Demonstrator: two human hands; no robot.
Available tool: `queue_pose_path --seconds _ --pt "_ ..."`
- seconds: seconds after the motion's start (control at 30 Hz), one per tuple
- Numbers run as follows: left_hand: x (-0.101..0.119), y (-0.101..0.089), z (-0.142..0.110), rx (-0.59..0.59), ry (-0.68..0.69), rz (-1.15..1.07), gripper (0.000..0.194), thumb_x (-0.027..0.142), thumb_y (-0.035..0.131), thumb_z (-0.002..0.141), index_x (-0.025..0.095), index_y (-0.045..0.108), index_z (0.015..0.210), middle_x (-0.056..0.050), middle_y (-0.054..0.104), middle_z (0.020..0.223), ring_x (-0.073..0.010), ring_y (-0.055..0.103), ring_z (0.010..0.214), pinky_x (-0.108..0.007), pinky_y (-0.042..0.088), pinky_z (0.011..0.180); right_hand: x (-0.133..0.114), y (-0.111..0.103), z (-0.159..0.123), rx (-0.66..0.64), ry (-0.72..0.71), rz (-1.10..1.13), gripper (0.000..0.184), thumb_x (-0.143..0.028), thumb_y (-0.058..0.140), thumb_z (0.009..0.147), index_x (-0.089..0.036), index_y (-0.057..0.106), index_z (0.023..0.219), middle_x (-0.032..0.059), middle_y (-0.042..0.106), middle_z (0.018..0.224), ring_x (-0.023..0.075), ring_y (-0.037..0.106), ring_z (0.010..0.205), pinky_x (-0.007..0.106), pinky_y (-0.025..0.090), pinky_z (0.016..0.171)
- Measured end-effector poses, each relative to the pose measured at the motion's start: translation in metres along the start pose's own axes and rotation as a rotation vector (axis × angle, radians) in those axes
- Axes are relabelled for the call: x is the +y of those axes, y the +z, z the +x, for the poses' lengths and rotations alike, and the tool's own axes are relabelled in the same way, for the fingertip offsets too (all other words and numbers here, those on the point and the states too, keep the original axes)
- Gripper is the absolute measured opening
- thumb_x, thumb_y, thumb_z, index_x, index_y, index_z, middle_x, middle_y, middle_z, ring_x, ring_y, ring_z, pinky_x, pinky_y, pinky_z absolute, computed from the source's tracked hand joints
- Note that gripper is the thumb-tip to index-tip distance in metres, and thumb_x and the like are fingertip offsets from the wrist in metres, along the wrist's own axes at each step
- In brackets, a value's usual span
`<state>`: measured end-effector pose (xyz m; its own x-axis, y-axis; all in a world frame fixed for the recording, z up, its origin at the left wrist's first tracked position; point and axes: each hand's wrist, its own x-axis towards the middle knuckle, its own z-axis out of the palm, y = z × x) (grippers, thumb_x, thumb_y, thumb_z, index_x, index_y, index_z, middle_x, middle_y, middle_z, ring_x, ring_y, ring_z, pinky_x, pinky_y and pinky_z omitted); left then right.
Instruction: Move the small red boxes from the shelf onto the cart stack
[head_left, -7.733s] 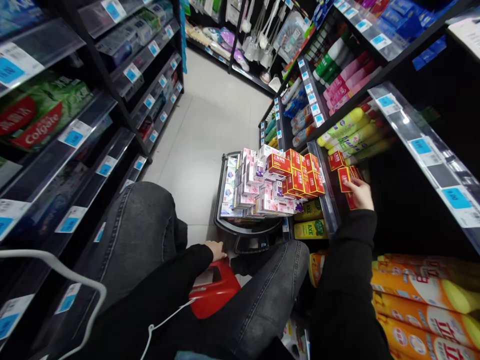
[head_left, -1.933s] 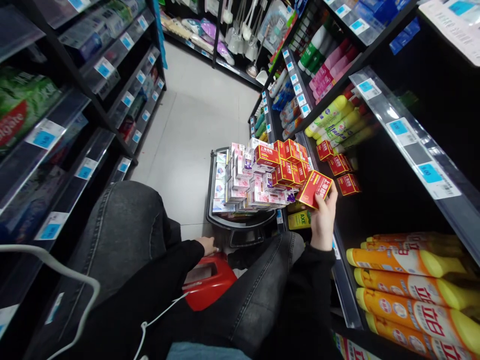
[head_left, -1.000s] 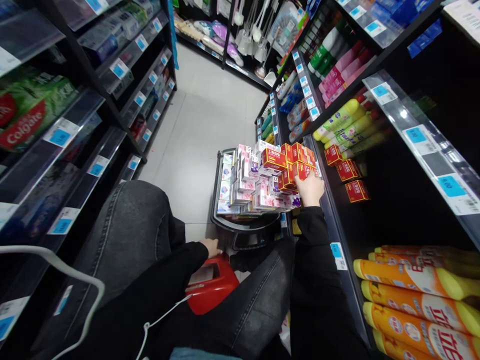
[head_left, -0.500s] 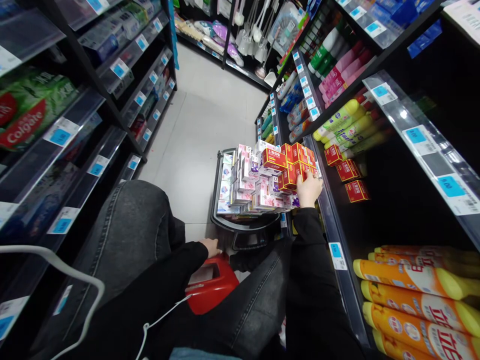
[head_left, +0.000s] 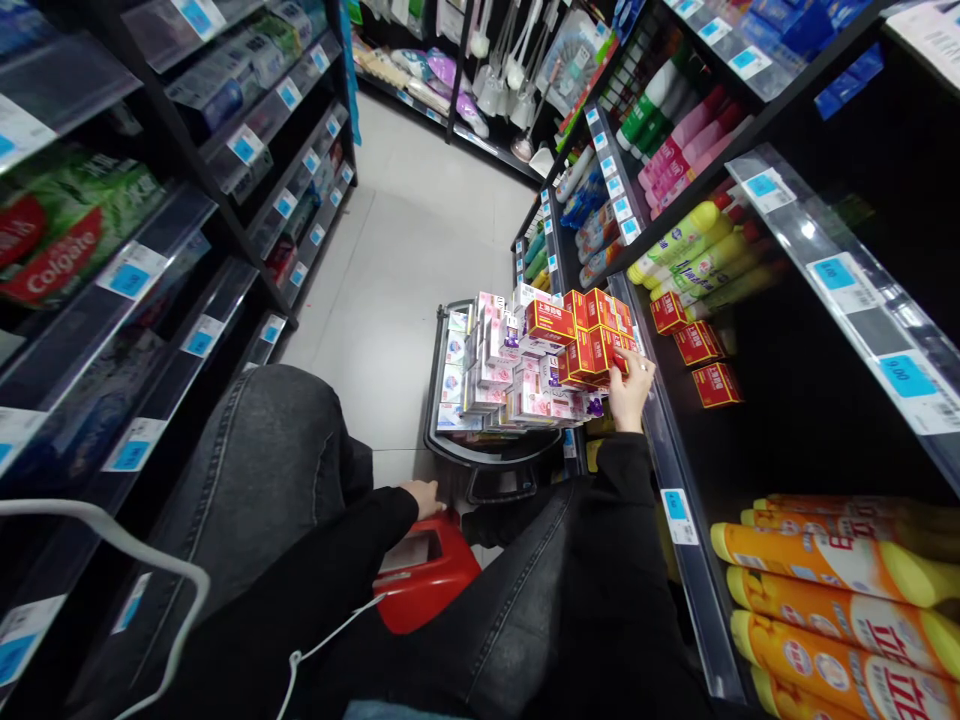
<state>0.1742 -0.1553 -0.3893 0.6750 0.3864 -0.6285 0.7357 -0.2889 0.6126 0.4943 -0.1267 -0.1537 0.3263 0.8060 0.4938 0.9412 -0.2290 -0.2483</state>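
Glossy red cardboard boxes (head_left: pixel 596 350) sit stacked in a black basket (head_left: pixel 480 455); right hand (head_left: pixel 628 390) grips one, left hand (head_left: pixel 424 497) rests curled on a red plastic stool (head_left: pixel 427 580).

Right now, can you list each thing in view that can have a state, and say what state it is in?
right hand: fingers closed on a red box in the cart stack
left hand: resting on the red stool
cart: stacked full with boxes
three red boxes: standing on the shelf, apart
orange bottles: lying on their sides
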Motion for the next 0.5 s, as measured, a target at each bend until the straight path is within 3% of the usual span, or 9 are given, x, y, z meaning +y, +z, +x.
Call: queue_pose_path --seconds 0.1,0.2,0.5 --pt "0.001 0.002 0.003 -0.039 -0.155 0.116 0.057 0.039 0.05 0.085 0.001 0.053 0.127 -0.029 0.058 0.125 -0.0373 0.056 0.118 -0.045 0.042 0.096 0.023 -0.014 -0.006 -0.082 -0.103 0.019 0.038 -0.026 0.055 0.079 -0.021 0.065 0.116 0.0083 0.062 0.122 0.0269 0.044 0.115 0.045 0.035 0.099" --pt "0.005 0.002 0.005 -0.057 -0.168 0.153 0.059 0.04 0.048 0.085 0.003 0.051 0.13 -0.027 0.057 0.128 -0.0357 0.055 0.12 -0.042 0.042 0.097 0.036 -0.017 -0.007 -0.124 -0.158 -0.021 0.036 -0.031 0.061 0.08 -0.021 0.066 0.115 0.0088 0.063 0.122 0.0273 0.047 0.114 0.045 0.035 0.1" --pt "0.011 0.0 0.002 -0.064 -0.221 0.195 0.058 0.038 0.047 0.085 0.005 0.05 0.133 -0.025 0.057 0.13 -0.0324 0.055 0.121 -0.039 0.042 0.097 0.037 0.004 -0.002 -0.044 -0.128 0.031 0.027 -0.029 0.055 0.086 -0.017 0.069 0.105 0.012 0.067 0.11 0.024 0.056 0.106 0.041 0.041 0.098"
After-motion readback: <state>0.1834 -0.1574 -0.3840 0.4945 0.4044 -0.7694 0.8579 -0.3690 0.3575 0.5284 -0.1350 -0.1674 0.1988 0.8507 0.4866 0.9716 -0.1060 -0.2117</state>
